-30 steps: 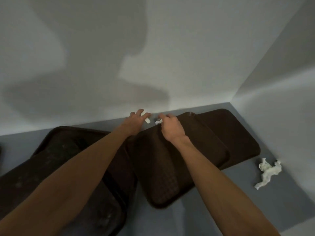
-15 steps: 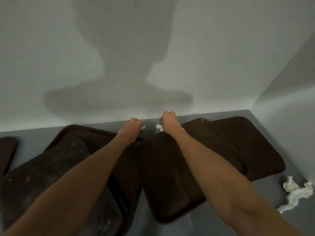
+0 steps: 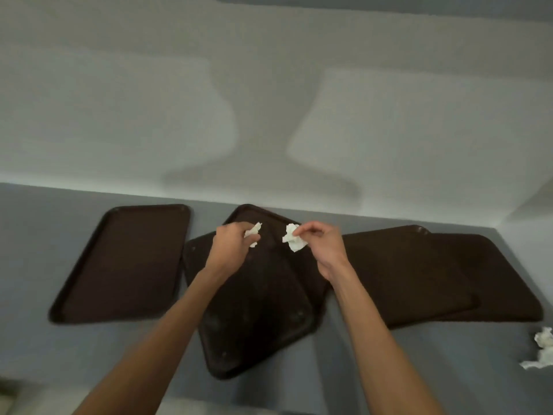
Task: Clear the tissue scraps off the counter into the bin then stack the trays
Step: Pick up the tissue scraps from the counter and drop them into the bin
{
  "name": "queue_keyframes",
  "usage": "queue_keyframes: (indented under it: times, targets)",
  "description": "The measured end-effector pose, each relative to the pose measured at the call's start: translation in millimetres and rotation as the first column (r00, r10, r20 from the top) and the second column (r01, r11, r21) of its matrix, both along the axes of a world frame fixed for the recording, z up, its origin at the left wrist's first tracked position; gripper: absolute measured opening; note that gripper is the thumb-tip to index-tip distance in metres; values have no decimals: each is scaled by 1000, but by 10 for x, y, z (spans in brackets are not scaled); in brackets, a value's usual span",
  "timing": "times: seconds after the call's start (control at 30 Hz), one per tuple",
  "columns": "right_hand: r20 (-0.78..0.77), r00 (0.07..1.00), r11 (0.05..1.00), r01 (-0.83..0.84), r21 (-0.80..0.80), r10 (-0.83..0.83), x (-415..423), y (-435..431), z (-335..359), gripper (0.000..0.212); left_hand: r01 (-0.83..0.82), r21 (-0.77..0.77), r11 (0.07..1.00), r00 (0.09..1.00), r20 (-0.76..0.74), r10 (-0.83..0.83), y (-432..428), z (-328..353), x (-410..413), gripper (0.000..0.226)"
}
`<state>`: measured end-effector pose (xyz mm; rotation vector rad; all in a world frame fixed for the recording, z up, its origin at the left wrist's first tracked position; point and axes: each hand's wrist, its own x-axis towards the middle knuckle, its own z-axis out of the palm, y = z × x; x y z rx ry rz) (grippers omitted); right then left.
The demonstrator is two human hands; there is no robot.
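Left fingers [image 3: 239, 229] pinch left scrap [image 3: 254, 232] | right fingers [image 3: 308, 227] pinch right scrap [image 3: 294, 242] | over tray [image 3: 269, 214] rim

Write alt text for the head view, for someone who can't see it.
The left hand holds one tissue scrap and the right hand pinches a second scrap above brown trays spread along a grey counter. A crumpled tissue lies on the counter at far right.

Likely a cafeteria or canteen clearing area: several dark brown serving trays [image 3: 125, 262] lie spread on a plain grey counter [image 3: 419, 369], with a bare white wall [image 3: 119, 115] rising straight behind the counter.
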<state>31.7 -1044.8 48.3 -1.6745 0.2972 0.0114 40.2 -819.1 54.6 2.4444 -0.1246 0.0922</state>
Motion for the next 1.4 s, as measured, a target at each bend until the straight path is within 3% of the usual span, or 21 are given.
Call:
queue_keyframes:
  times: [0.17, 0.3, 0.53, 0.7, 0.83, 0.9, 0.97, 1.07, 1.17, 1.3, 1.4]
  targets:
    - [34, 991, 982, -129, 141, 125, -910, 1507, 174, 24, -99, -110, 989, 995, -8, 98, 1383, 215, -1211, 14]
    - [7, 969, 929, -237, 284, 245, -1486, 2699, 137, 20, -276, -154, 949, 961, -21, 276, 2496, 269, -2139, 11]
    - [-28, 898, 839, -398, 371, 439, -2115, 4692, -11, 25, -589, -157, 793, 808, -96, 581, 4316, 67, -3368, 20]
    - [-132, 783, 749, -509, 424, 607, -2318, 6011, -209, 27, -737, -147, 660, 675, -107, 730, 5355, -132, -3862, 18]
    - [-153, 666, 675, -670, 308, 730, -2392, 7067, -580, 36, -803, -144, 578, 594, -141, 792, 6269, -448, -4060, 16]
    - [-138, 620, 635, -757, 154, 773, -2409, 7598, -762, 45, -831, -125, 541, 556, -160, 816, 6743, -612, -4103, 17]
    - [-125, 592, 597, -802, -2, 796, -2398, 8138, -937, 37, -855, -117, 505, 519, -187, 834, 7210, -747, -4114, 13]
    - [-108, 570, 554, -819, -148, 814, -2388, 8899, -1154, 20, -882, -126, 454, 471, -231, 851, 7847, -862, -4123, 12]
    - [-106, 565, 524, -809, -266, 818, -2355, 9572, -1293, 17, -900, -174, 400, 433, -259, 863, 8444, -983, -4096, 14]
    - [-162, 549, 479, -813, -331, 820, -2281, 10284, -1578, 13, -918, -244, 312, 383, -348, 856, 9148, -1201, -3994, 10]
    - [-225, 569, 477, -804, -355, 791, -2174, 10762, -1943, 20, -928, -252, 273, 362, -449, 817, 9718, -1556, -3866, 5]
